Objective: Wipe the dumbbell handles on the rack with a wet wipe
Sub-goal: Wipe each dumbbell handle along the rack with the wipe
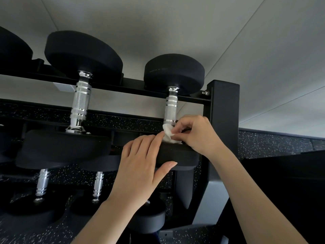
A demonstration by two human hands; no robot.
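Note:
A black dumbbell with a knurled chrome handle (171,107) lies on the top tier of the black rack (225,110), at its right end. A white wet wipe (168,135) is bunched around the near end of that handle. My right hand (195,134) pinches the wipe against the handle. My left hand (140,164) lies on the dumbbell's near black head (177,155), fingers fairly straight, thumb under its edge, fingertips touching the wipe.
A larger dumbbell (80,103) lies to the left on the same tier. Two more chrome handles (42,184) show on the lower tier. The rack's upright post stands just right of my right hand. Speckled black flooring lies below.

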